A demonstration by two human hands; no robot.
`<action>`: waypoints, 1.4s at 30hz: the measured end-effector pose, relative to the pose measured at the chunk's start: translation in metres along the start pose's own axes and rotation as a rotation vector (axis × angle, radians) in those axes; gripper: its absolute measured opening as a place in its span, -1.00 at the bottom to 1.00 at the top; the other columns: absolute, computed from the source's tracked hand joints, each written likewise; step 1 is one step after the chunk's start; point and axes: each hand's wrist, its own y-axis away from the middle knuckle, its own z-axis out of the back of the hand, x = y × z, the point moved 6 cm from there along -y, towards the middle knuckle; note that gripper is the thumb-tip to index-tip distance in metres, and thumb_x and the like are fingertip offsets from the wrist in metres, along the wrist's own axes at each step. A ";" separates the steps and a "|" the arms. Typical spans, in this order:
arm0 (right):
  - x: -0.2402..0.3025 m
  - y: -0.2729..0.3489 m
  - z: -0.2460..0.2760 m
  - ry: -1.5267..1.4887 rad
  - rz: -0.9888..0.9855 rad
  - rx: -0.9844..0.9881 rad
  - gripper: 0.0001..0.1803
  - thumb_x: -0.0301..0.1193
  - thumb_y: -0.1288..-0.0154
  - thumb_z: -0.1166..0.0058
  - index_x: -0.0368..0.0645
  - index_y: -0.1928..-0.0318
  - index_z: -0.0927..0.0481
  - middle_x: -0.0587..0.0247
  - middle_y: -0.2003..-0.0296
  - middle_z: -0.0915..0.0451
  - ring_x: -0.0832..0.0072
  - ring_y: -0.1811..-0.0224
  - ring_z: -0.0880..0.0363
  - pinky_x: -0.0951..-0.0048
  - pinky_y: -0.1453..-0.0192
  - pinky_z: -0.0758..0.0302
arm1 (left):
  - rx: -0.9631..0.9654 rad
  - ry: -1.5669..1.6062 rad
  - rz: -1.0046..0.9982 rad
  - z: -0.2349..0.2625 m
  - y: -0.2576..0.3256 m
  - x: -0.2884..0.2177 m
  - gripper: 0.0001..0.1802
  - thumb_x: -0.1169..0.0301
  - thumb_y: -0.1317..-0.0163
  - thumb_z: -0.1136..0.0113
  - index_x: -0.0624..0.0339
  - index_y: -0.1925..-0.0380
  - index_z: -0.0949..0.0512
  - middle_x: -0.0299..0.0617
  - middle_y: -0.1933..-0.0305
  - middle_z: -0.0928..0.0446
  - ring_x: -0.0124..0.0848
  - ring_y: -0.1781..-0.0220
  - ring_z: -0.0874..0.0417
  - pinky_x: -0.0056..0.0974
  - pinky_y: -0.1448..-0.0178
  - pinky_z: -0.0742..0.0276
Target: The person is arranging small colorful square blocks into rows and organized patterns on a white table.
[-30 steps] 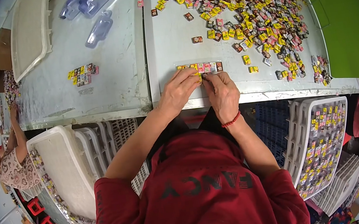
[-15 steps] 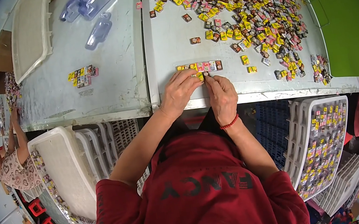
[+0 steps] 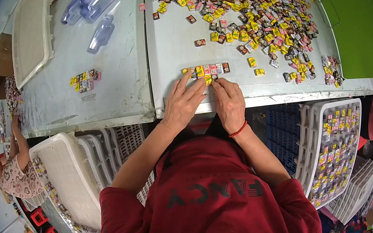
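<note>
A short row of small square wrapped pieces [image 3: 207, 69], yellow, pink and brown, lies near the front edge of the grey table [image 3: 172, 47]. My left hand [image 3: 183, 103] rests flat just below it, fingertips touching the row's left end. My right hand [image 3: 228, 102], with a red cord at the wrist, has its fingertips on a yellow piece [image 3: 208, 79] under the row's middle. A big loose heap of the same pieces [image 3: 257, 6] spreads over the table's far right.
A small cluster of pieces [image 3: 85, 80] and clear plastic trays [image 3: 99, 33] lie on the left table half, beside a white tray [image 3: 32, 38]. White trays filled with pieces [image 3: 331, 148] stack at lower right, empty ones [image 3: 69, 180] at lower left. Other people work at both sides.
Both hands stay at the row; the fingers have shifted slightly, pressing a yellow piece under the row's middle.
</note>
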 end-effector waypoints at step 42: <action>0.088 -0.112 -0.129 -1.122 -0.566 0.512 -0.88 -0.48 -0.29 -0.10 -0.18 0.19 -0.47 0.34 0.37 -0.49 0.57 0.43 -0.52 0.47 0.34 -0.54 | -0.521 0.368 0.933 0.165 0.057 0.230 -0.71 0.45 -0.13 -0.22 0.24 0.12 -0.60 -0.19 0.44 -0.64 -0.51 0.43 -0.59 -0.37 0.28 -0.51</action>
